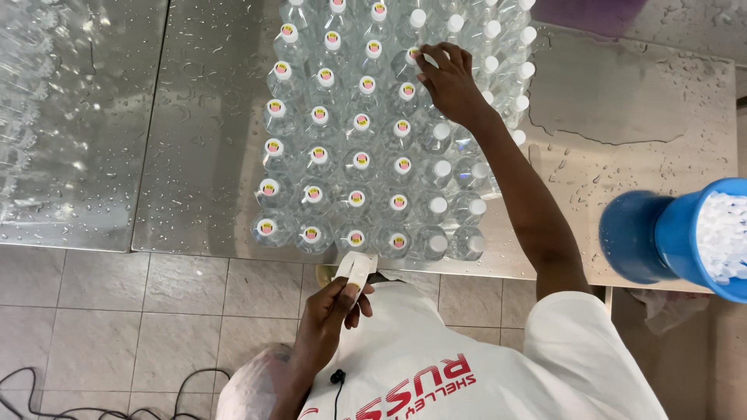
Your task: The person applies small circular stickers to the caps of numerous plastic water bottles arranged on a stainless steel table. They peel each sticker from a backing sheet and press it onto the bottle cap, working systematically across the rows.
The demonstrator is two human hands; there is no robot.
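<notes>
Nearest the camera, the left hand (pixel 331 315) is curled around a strip of small stickers (pixel 354 268), thumb and fingers pinching its lower end so the strip stands up just above the knuckles. A white shirt (pixel 467 365) fills the space to the right of that hand, and grey floor tiles (pixel 117 311) lie to its left.

Just beyond the strip's tip begins a block of clear plastic bottles (pixel 373 155), standing upright in tight rows on a wet steel table (pixel 202 155). The bottles left of the outstretched arm carry round stickers on their white caps; those under and right of the arm show plain white caps (pixel 440 168).

Farther out, the right hand (pixel 447 78) reaches over the block, fingers bent down, fingertips pressing on a bottle cap (pixel 415 56) at its left edge; it grips nothing that can be made out. Well to the right of the arm, a blue tub (pixel 673 233) of white caps lies tipped toward the camera.
</notes>
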